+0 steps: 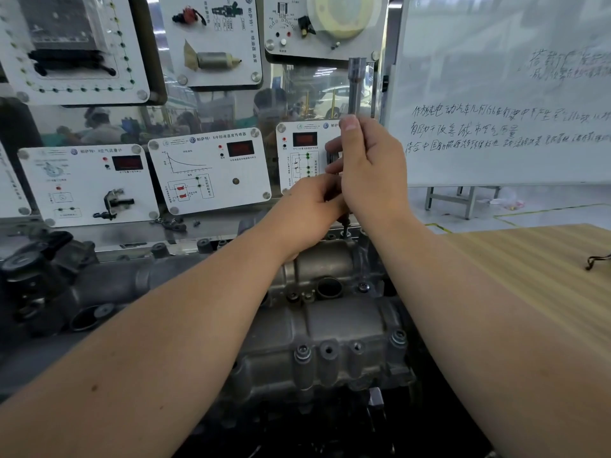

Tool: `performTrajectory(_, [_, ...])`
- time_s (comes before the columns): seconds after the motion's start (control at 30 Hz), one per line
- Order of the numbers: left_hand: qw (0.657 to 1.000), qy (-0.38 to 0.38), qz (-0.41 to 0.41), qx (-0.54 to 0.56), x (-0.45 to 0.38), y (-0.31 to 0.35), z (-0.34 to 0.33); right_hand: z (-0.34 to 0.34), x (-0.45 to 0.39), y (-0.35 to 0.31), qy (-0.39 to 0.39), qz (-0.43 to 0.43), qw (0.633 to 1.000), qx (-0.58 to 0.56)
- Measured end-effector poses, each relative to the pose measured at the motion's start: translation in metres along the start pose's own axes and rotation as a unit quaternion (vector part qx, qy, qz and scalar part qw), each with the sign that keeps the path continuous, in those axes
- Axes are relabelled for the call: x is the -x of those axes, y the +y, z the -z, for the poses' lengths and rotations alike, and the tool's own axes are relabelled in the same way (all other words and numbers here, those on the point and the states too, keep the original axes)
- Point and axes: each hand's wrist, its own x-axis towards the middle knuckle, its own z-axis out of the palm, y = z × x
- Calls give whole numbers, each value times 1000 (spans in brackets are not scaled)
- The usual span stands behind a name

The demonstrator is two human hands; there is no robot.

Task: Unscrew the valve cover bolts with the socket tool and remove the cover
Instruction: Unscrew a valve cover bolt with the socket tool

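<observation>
The grey cast valve cover (334, 322) lies below me on the engine, with several bolts (302, 353) along its near edge. A long steel socket tool (356, 84) stands upright over the cover's far edge, its tip near a bolt (345, 226) there. My right hand (370, 166) grips the tool's shaft, thumb pointing up along it. My left hand (310, 209) holds the tool lower down, just under the right hand; its fingers are partly hidden.
Training panels with displays (211, 170) stand close behind the engine. A whiteboard (502, 100) is at the right. A wooden tabletop (535, 269) lies right of the cover. Loose small parts (168, 223) sit on the ledge behind. Dark engine parts (39, 276) are at left.
</observation>
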Motion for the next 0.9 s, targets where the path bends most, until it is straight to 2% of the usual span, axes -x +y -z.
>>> performTrajectory(0.9, [1000,1,6,-12,0,1,1,1,1,-2,0,-7,1000,-14])
